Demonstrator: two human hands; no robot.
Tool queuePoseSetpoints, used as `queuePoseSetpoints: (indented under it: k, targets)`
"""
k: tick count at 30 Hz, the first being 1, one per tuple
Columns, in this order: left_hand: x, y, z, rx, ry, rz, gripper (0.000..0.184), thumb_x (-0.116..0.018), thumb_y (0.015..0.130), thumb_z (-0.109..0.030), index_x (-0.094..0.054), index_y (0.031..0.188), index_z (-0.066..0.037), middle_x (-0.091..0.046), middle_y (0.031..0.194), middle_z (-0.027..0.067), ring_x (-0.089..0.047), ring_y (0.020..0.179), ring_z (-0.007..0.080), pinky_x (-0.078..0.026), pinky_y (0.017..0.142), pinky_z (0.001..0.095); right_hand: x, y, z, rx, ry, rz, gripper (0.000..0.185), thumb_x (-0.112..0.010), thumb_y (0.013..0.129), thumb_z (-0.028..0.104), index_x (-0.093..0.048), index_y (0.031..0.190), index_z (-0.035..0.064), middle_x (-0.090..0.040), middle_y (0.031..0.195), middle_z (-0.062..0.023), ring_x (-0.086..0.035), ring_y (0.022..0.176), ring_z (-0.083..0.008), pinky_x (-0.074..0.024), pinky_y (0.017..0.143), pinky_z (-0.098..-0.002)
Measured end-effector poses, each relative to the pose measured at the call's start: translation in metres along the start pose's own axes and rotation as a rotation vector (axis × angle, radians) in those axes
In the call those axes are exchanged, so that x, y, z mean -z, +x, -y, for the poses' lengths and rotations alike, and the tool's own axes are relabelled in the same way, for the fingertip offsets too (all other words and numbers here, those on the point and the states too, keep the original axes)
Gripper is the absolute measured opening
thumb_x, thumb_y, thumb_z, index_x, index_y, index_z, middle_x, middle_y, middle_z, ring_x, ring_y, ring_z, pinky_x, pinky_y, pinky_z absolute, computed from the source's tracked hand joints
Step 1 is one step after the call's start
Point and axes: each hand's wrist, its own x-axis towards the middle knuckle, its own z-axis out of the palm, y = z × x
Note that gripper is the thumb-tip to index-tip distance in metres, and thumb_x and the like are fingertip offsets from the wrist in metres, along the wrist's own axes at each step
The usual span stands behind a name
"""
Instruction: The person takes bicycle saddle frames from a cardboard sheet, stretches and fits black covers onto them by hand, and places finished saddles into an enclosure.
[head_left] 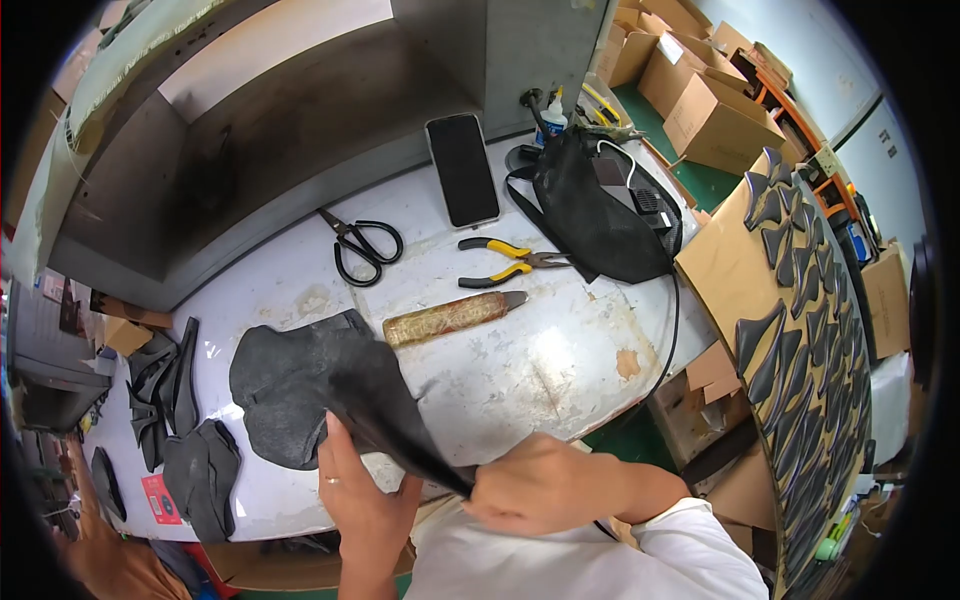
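Note:
A strip of thin black leather-like material (385, 395) stretches diagonally from a stack of similar dark pieces (285, 390) toward my body. My right hand (540, 487) is closed in a fist around its near end. My left hand (360, 505), wearing a ring, is below the strip with thumb and index finger apart. Its index fingertip touches the edge of the dark material. Beyond the stack lie a short-bladed knife with a wrapped handle (445, 320), yellow-and-black pliers (497, 268) and black-handled scissors (368, 250).
A phone (463, 170) leans near a grey metal housing (330, 110). Beside it are a black bag (600, 215) with a cable and a small glue bottle (552, 118). More black pieces (200, 475) lie left. A board (740, 290) bearing several dark shapes stands right. Another person's arm (90, 500) shows lower left.

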Motion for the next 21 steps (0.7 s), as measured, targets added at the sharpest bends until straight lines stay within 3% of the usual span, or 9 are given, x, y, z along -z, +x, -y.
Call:
queuePoseSetpoints:
  k: [1,2,4,5,6,8,12,17,21]
  targets:
    - [-0.004,-0.002,0.006,0.007,-0.029,-0.021,0.092,-0.083,0.069,-0.012,-0.032,0.144,0.004,-0.058,0.111,0.0218,-0.059,0.097,0.0342,-0.048,0.083,0.0444,-0.001,0.000,0.000,0.073,-0.079,0.076,0.024,-0.073,0.081,0.006,-0.050,0.088,0.0061,-0.050,0.064,-0.0053,-0.056,0.054,-0.0238,-0.0430,0.045,-0.0320]
    - [-0.009,-0.007,0.008,0.007,-0.021,-0.021,0.092,-0.083,0.069,-0.012,-0.032,0.144,0.004,-0.058,0.111,0.0218,-0.059,0.097,0.0342,-0.048,0.083,0.0444,-0.006,0.001,0.000,0.079,-0.074,0.073,0.024,-0.073,0.081,0.006,-0.050,0.088,0.0061,-0.050,0.064,-0.0053,-0.056,0.054,-0.0238,-0.0430,0.045,-0.0320]
    - [-0.015,-0.019,0.005,0.706,-1.143,-0.152,0.086,-0.079,0.075,-0.018,-0.032,0.144,0.003,-0.059,0.113,0.0154,-0.059,0.099,0.0272,-0.048,0.088,0.0410,-0.023,0.004,-0.001,0.158,0.427,-0.194,0.024,-0.073,0.084,0.012,-0.056,0.098,0.0025,-0.057,0.070,-0.0039,-0.057,0.054,-0.0224,-0.0452,0.048,-0.0319]
    - [-0.008,-0.008,-0.010,0.758,-1.381,-0.123,0.081,-0.074,0.081,-0.027,-0.033,0.145,0.001,-0.059,0.117,0.0117,-0.060,0.104,0.0222,-0.049,0.093,0.0371,-0.025,-0.002,-0.003,0.091,0.421,-0.319,0.036,-0.074,0.085,0.020,-0.057,0.109,0.0008,-0.062,0.085,-0.0052,-0.060,0.063,-0.0202,-0.0484,0.057,-0.0310]
    - [0.006,-0.003,-0.019,0.874,-1.429,0.035,0.079,-0.071,0.084,-0.031,-0.031,0.145,0.000,-0.059,0.120,0.0127,-0.061,0.109,0.0226,-0.049,0.096,0.0356,-0.026,0.001,-0.005,0.096,0.434,-0.317,0.036,-0.074,0.085,0.020,-0.057,0.109,0.0008,-0.062,0.085,-0.0052,-0.060,0.063,-0.0202,-0.0484,0.057,-0.0310]
    - [0.014,-0.009,-0.026,0.889,-1.437,0.175,0.078,-0.069,0.086,-0.030,-0.029,0.146,0.000,-0.059,0.122,0.0130,-0.061,0.113,0.0234,-0.049,0.098,0.0353,-0.021,0.014,-0.010,-0.272,0.242,-0.414,0.052,-0.075,0.085,0.028,-0.053,0.121,-0.0012,-0.060,0.096,-0.0092,-0.060,0.080,-0.0219,-0.0468,0.071,-0.0303]
    - [0.010,-0.008,-0.031,0.973,-1.555,0.296,0.083,-0.076,0.080,-0.023,-0.030,0.145,0.000,-0.058,0.123,0.0111,-0.058,0.116,0.0210,-0.046,0.101,0.0347,-0.020,0.011,-0.017,-0.505,0.496,-0.135,0.037,-0.072,0.088,0.027,-0.056,0.107,0.0002,-0.058,0.101,-0.0095,-0.057,0.083,-0.0194,-0.0443,0.073,-0.0297]
    - [0.002,-0.014,-0.014,0.827,-1.664,0.441,0.084,-0.081,0.071,-0.013,-0.035,0.141,-0.002,-0.058,0.119,0.0083,-0.059,0.114,0.0197,-0.046,0.099,0.0340,-0.027,0.013,-0.009,-0.337,0.255,-0.288,0.018,-0.068,0.091,0.014,-0.059,0.078,0.0052,-0.051,0.052,-0.0094,-0.053,0.042,-0.0261,-0.0384,0.041,-0.0317]
    - [0.015,-0.008,-0.025,0.972,-1.543,0.502,0.073,-0.077,0.073,-0.012,-0.042,0.136,-0.003,-0.057,0.121,0.0087,-0.057,0.116,0.0220,-0.044,0.102,0.0368,-0.025,0.014,-0.008,-0.246,0.040,-0.319,0.021,-0.069,0.091,0.014,-0.057,0.077,0.0048,-0.052,0.053,-0.0095,-0.056,0.043,-0.0272,-0.0410,0.042,-0.0328]
